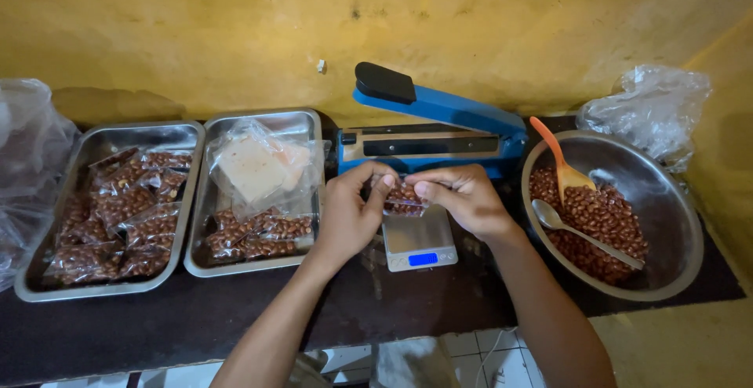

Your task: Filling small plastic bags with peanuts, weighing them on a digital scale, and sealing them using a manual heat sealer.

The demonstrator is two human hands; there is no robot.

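Note:
My left hand (351,211) and my right hand (464,197) together pinch a small clear plastic bag of brown peanuts (405,198) by its top edge. The bag hangs just above a small digital scale (420,243) with a lit blue display. Right behind it stands a blue heat sealer (435,133) with its black-handled arm raised.
A steel bowl (667,231) of peanuts at the right holds an orange spoon (558,158) and a metal spoon (580,231). Two steel trays, far left (47,270) and middle (205,258), hold several filled bags; the middle one also holds empty bags (259,168). Clear plastic bags (655,109) lie at both ends.

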